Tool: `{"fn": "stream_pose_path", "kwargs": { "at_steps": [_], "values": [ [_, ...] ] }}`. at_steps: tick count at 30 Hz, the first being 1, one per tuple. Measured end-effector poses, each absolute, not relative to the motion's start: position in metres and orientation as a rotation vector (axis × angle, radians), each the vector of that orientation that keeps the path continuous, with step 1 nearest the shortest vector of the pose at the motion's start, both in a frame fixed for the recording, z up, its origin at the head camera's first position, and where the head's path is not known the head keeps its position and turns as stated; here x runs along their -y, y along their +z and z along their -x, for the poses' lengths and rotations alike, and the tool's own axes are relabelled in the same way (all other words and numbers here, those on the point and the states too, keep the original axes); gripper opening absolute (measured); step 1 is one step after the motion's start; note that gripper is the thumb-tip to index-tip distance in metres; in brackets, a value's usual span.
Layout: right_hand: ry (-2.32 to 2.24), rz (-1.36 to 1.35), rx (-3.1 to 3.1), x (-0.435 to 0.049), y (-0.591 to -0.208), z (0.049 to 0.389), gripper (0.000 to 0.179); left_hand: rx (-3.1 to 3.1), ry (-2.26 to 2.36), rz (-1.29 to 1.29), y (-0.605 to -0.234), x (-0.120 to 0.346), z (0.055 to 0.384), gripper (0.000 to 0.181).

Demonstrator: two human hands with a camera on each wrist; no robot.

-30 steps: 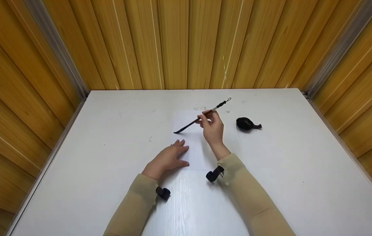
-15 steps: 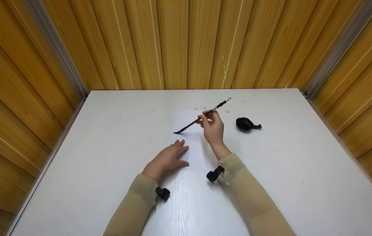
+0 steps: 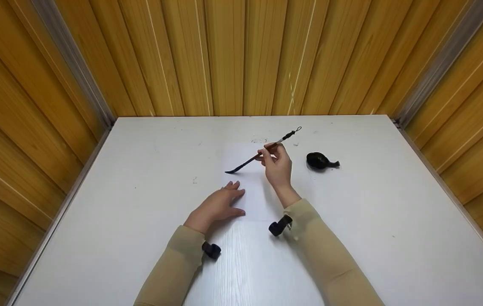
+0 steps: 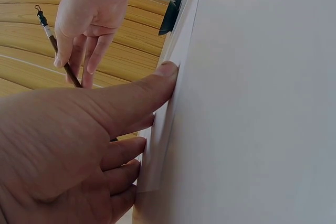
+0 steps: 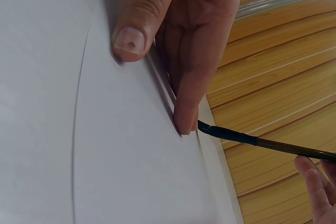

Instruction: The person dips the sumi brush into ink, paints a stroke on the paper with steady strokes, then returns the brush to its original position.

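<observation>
In the head view my right hand [image 3: 278,168] pinches a writing brush [image 3: 248,161] by its brown handle. The brush slants, with its bent dark tip at the lower left over a sheet of white paper [image 3: 254,199] and its hanging loop at the upper right. In the right wrist view the brush [image 5: 236,136] enters from the right, its tip partly behind the left fingers. My left hand [image 3: 218,205] rests on the paper's left side, fingers and thumb spread. Close up in the left wrist view, the left thumb [image 4: 157,80] presses near the paper's edge.
A small black dish with a short handle [image 3: 318,161] stands on the white table [image 3: 118,238], right of the right hand. Faint dark smudges mark the table behind the paper. Wood-patterned walls [image 3: 224,59] enclose the back and both sides.
The right hand and the brush's upper end shift very slightly to the right, while the tip stays about where it was. The left hand and the black dish have not visibly moved.
</observation>
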State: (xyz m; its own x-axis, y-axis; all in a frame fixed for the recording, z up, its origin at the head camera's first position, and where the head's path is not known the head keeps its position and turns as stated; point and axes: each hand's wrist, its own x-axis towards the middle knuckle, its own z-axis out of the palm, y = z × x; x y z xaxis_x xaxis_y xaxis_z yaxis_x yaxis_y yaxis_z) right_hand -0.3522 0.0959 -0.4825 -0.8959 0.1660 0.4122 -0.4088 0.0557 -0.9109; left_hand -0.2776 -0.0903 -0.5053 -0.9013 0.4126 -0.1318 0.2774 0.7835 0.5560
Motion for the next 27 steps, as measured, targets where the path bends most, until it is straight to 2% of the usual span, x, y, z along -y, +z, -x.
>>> {"fn": "stream_pose_path", "kwargs": {
  "at_steps": [27],
  "values": [
    [1.859, -0.235, 1.962, -0.1023, -0.4837, 0.3534, 0.015, -2.723, 0.811, -0.556, -0.5059, 0.0917, 0.2775, 0.068]
  ]
}}
